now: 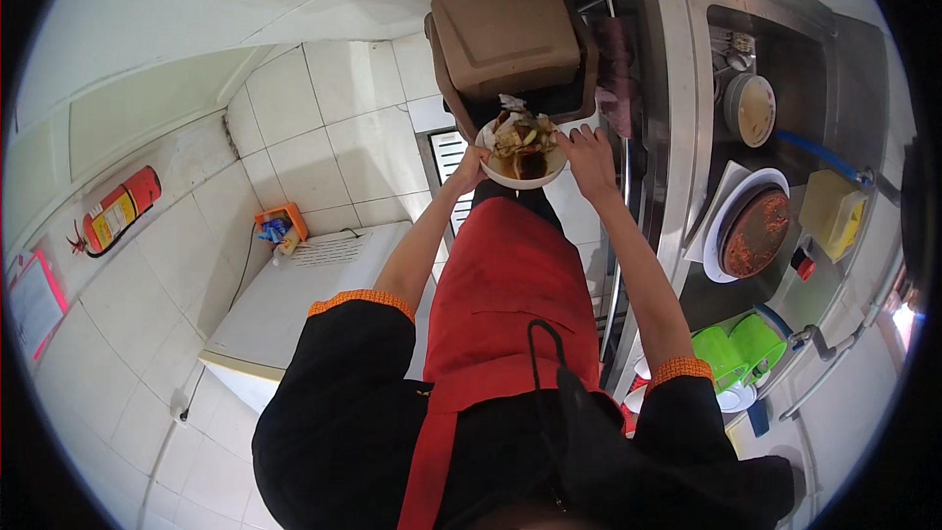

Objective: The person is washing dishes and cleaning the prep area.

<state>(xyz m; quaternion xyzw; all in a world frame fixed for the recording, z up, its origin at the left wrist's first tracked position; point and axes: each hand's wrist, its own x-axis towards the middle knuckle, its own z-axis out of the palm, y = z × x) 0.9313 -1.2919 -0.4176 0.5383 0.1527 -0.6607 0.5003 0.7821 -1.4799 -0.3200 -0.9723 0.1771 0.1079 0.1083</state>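
Between my hands is a white bowl (517, 178) holding food scraps (521, 137), a crumpled whitish piece like tissue and some dark brown liquid. My left hand (469, 169) grips the bowl's left rim. On the right, my right hand (586, 154) has its fingers at the rim beside the scraps; whether they press on the bowl or on the food is hard to tell. The bowl is at the front edge of a brown plastic bin (508, 33), whose dark opening shows just beyond it.
A steel sink (798, 114) on the right holds a stacked bowl (754, 110) and utensils. Nearer on the counter stand a round reddish-brown pan (756, 232) on a white plate and a green rack (739, 353). A white chest appliance (294, 309) stands at left, a floor grate (447, 154) near the bin.
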